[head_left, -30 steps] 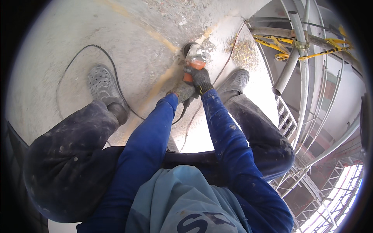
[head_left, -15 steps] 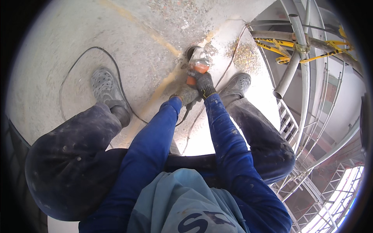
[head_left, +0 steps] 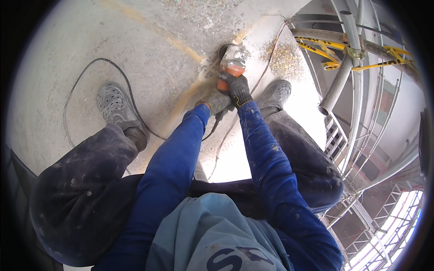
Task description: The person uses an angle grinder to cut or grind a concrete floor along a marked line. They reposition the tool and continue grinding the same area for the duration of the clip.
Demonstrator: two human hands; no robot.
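Note:
Both gloved hands grip an angle grinder (head_left: 233,70) with an orange body and a dusty, pale head. My right hand (head_left: 238,88), in a dark grey glove, wraps round the orange body close to the head. Behind it my left hand (head_left: 215,101), in a dusty glove, is closed on the rear end, where a black cord comes out. At the front, the grinder's dark round disc (head_left: 224,50) meets the grey concrete surface (head_left: 153,58) near a tan strip. How firmly the disc presses cannot be seen.
The black power cord (head_left: 128,83) loops round my left shoe (head_left: 114,103); another thin cable runs past my right shoe (head_left: 275,94). To the right, beyond the slab's edge, stand scaffold pipes (head_left: 354,81) wrapped with yellow-black tape (head_left: 330,56). Debris (head_left: 282,61) lies near that edge.
The view has shifted slightly, moving the feet and floor marks a little in the picture. Both hands keep their hold on the grinder, whose disc stays near the same tan strip.

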